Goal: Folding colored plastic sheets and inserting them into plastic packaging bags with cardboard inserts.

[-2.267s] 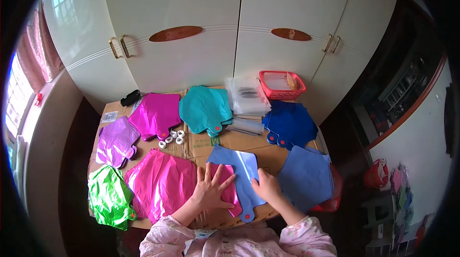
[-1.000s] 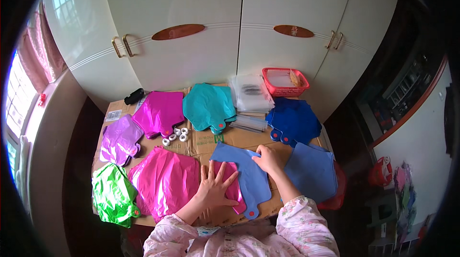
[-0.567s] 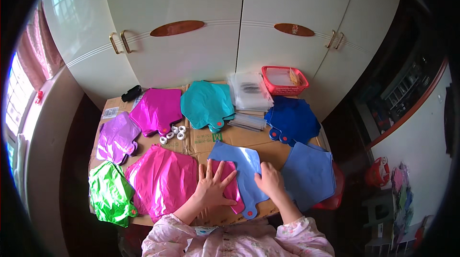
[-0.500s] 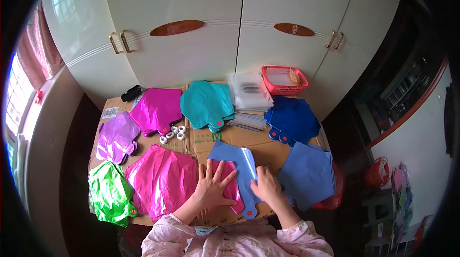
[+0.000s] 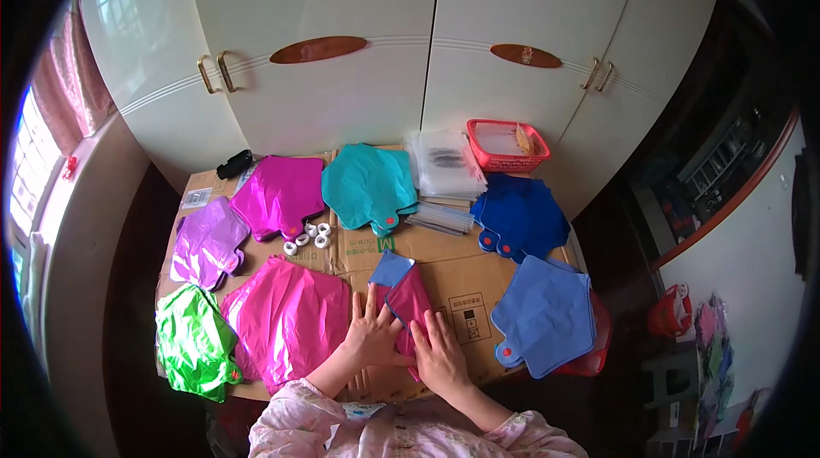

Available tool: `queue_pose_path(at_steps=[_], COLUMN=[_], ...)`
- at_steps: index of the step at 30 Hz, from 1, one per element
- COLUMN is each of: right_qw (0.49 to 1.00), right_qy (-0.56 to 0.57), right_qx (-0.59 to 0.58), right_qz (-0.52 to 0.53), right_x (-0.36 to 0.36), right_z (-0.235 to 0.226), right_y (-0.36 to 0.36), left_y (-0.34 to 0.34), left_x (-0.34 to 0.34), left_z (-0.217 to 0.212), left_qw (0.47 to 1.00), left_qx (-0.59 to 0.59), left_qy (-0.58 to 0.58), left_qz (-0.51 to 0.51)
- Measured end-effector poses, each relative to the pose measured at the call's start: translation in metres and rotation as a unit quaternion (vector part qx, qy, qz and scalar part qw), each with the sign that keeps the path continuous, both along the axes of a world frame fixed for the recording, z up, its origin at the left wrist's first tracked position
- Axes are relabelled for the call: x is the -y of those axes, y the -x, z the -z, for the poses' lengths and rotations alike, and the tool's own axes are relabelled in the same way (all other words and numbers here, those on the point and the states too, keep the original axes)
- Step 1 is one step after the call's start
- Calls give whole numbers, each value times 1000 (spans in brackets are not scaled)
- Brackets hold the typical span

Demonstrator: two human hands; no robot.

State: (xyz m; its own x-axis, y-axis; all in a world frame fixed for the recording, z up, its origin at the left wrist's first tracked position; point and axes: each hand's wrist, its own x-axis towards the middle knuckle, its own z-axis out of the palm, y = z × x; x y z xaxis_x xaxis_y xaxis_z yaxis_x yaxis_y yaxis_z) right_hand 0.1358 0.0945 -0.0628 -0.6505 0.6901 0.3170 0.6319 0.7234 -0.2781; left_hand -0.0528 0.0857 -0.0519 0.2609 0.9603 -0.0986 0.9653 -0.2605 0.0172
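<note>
Between my hands lies a folded foil balloon stack, a pink foil balloon [image 5: 411, 291] with a blue foil balloon [image 5: 392, 268] showing at its far tip and along a thin edge. My left hand [image 5: 372, 340] is flat on its left part, fingers spread. On the right part rests my right hand [image 5: 440, 357], fingers stretched out and pressing down. Both hands hide much of the near end. A pile of pink flat foil balloons [image 5: 286, 317] sits just left of my left hand. Right of my right hand is a pile of light blue foil balloons [image 5: 547, 313].
Cardboard [image 5: 465, 287] covers the table. Around it lie green [image 5: 195, 343], lilac [image 5: 209, 240], magenta [image 5: 278, 193], teal [image 5: 367, 185] and dark blue balloons [image 5: 525, 215]. White ribbon rolls [image 5: 322, 241], clear plastic bags [image 5: 446, 163] and a red basket [image 5: 480, 151] stand toward the white cabinet [image 5: 316, 108].
The blue balloon's right side has been folded leftward over, so pink now shows on top. My right hand has moved left and down, from gripping the blue edge to lying flat.
</note>
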Motion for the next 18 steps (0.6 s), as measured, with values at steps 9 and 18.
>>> queue_pose_path(at_steps=[9, 18], right_qw=[1000, 1000], right_qy=[-10, 10], right_qx=[8, 1], right_qz=[2, -7], right_x=[4, 3], right_z=[2, 3], right_y=[3, 4], left_y=[8, 17], left_x=[-4, -30], left_z=[-2, -11], left_qw=[997, 896], left_qx=[65, 380], left_qy=[35, -36], left_qz=[-2, -229])
